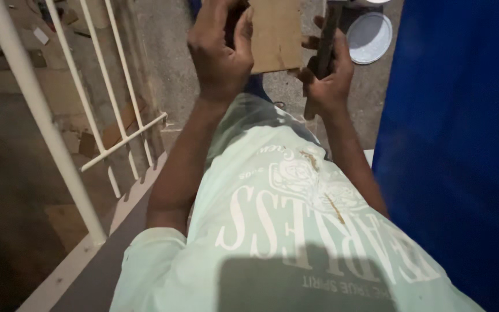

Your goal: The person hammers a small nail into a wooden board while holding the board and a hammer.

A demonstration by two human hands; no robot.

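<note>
Head view
Left hand (219, 49): curled shut, pinching the left edge of the board (275, 34), thumb on its face.
Right hand (326, 72): wrapped tight round a dark tool (324, 43), held upright just beside the board's right edge.
Board: flat, brown, raised between both hands, above the lap.
Plate (369, 37): round, pale, on the floor beyond the right hand.
Railing (59, 144): white bars, left.
Panel (457, 144): blue, right.

The left hand (220, 49) grips the left edge of a flat board (275, 34), and the right hand (326, 72) sits at the board's right edge, closed around a long tool (324, 46). A railing (82, 115) stands to the left and a large panel (457, 144) to the right. A round lid (369, 37) lies on the floor (168, 52) beyond the right hand.
</note>
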